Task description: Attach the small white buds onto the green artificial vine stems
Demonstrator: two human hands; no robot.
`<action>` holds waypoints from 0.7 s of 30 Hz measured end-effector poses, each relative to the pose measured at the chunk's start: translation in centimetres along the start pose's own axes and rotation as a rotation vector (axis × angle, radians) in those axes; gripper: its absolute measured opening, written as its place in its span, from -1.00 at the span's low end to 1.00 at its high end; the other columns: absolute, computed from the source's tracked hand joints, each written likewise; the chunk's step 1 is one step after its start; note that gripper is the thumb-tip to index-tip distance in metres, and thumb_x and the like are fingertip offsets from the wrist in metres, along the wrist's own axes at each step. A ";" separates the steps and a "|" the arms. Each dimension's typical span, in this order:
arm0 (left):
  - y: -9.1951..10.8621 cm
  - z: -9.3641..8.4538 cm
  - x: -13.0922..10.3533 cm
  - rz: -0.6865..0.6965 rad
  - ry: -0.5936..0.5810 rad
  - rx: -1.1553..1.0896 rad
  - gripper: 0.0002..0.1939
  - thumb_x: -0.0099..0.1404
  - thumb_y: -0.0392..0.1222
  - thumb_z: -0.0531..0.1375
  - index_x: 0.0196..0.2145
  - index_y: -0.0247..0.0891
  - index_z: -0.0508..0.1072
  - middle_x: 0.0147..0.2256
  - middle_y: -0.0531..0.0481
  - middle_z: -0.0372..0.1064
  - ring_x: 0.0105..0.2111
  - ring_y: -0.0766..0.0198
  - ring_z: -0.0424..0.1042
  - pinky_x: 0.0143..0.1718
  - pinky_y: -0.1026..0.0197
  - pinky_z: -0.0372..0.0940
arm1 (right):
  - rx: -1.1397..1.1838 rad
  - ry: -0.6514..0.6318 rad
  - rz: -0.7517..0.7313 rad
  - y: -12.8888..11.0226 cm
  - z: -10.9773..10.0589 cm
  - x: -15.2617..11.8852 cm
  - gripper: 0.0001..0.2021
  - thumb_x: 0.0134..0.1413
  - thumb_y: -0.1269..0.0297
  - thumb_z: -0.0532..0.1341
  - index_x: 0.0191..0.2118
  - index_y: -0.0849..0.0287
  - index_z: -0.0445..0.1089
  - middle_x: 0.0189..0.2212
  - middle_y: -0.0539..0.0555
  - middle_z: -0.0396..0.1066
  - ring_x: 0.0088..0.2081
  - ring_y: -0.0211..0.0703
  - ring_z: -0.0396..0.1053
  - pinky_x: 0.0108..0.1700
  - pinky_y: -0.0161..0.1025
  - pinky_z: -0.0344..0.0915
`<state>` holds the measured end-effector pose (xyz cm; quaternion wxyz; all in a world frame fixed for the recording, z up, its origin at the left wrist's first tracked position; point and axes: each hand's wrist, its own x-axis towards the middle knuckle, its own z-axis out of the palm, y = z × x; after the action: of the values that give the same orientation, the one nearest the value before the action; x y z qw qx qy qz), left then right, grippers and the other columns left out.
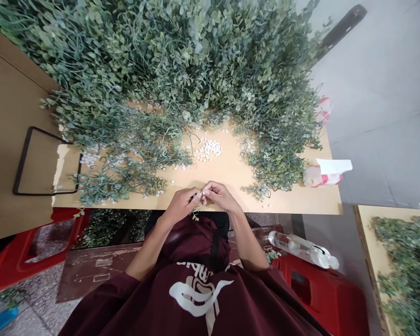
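Close together at the table's front edge, my two hands meet fingertip to fingertip. My left hand is closed around a sprig of artificial greenery, whose leaves hang below the fingers. Between the fingertips of my right hand is a small white piece, pinched and mostly covered. Ahead of both hands lies a loose heap of small white pieces on the table. Leafy artificial stems spread to the left, and another bunch lies to the right.
A large mass of artificial foliage covers the back of the table. A tissue pack rests at the right edge. On a red stool lies a clear bottle. A black metal frame stands at left, beside cardboard.
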<state>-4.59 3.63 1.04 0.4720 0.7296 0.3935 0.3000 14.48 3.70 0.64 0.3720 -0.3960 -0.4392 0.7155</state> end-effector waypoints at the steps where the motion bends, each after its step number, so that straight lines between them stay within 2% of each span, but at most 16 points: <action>1: 0.0 0.0 0.0 0.001 0.000 0.008 -0.65 0.46 -0.06 -0.04 -0.30 -0.24 0.46 -0.38 0.02 0.48 -0.37 0.29 0.41 -0.27 0.28 0.22 | -0.005 -0.015 0.004 -0.1 -0.1 0.0 -0.71 0.08 0.07 0.34 -0.35 0.21 0.38 -0.47 -0.01 0.45 -0.47 -0.30 0.40 -0.34 -0.32 0.33; 12: 0.0 0.0 -0.1 0.030 0.021 0.042 -0.64 0.45 -0.04 -0.04 -0.28 -0.25 0.47 -0.44 0.05 0.41 -0.46 0.32 0.34 -0.36 0.30 0.18 | -0.004 -0.042 0.021 0.1 -0.3 0.6 -0.66 -0.01 0.02 0.38 -0.37 0.19 0.35 -0.50 -0.04 0.41 -0.52 -0.33 0.31 -0.37 -0.32 0.29; 21: 0.0 0.0 -0.4 0.039 0.013 -0.040 -0.61 0.43 0.03 -0.02 -0.27 -0.29 0.46 -0.45 0.06 0.40 -0.47 0.33 0.30 -0.38 0.32 0.17 | 0.097 -0.157 0.040 -0.2 -0.7 1.0 -0.60 -0.11 0.03 0.44 -0.37 0.21 0.32 -0.53 -0.08 0.39 -0.54 -0.37 0.29 -0.36 -0.32 0.30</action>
<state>-4.76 3.29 1.01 0.4782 0.7255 0.3760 0.3218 14.71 4.88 0.42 0.3408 -0.3291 -0.4238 0.7720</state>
